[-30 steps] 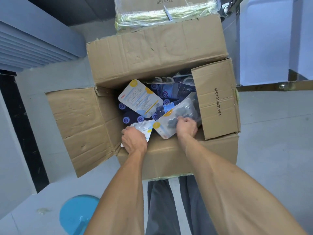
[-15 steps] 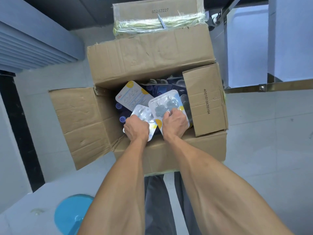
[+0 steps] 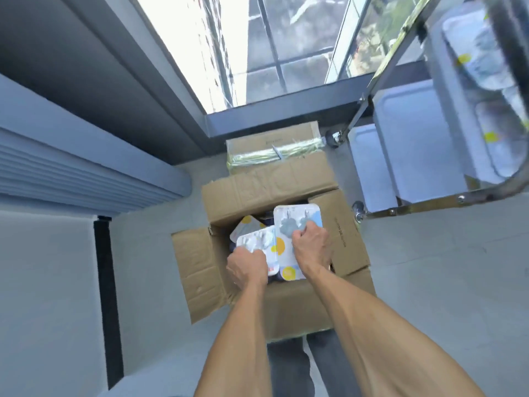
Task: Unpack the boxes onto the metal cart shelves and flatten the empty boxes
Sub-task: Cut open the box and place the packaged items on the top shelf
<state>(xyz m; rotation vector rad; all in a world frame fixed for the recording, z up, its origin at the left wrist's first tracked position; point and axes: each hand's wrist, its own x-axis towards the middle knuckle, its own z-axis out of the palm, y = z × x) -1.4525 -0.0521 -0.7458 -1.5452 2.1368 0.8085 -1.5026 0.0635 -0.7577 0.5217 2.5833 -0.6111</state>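
An open cardboard box [image 3: 197, 270] stands on the floor in front of me with its flaps spread. My left hand [image 3: 246, 266] grips a white blister pack [image 3: 262, 243] over the box. My right hand [image 3: 312, 249] holds a second, larger blister pack [image 3: 289, 222] with grey items under clear plastic, raised above the box opening. Another white pack [image 3: 245, 227] and dark items lie inside the box below. The metal cart [image 3: 412, 207] stands at the right, its white shelves [image 3: 406, 130] stacked in view; the top shelf carries several similar packs [image 3: 483, 67].
A taped, closed cardboard box [image 3: 272, 138] sits behind the open one, against the base of a glass window. A grey ribbed shutter [image 3: 71, 173] runs along the left. A cart wheel [image 3: 332, 138] is close to the taped box. My legs are below the box.
Both hands have lifted their blister packs up out of the box. My view has tilted upward, bringing the window and the cart shelves into sight.
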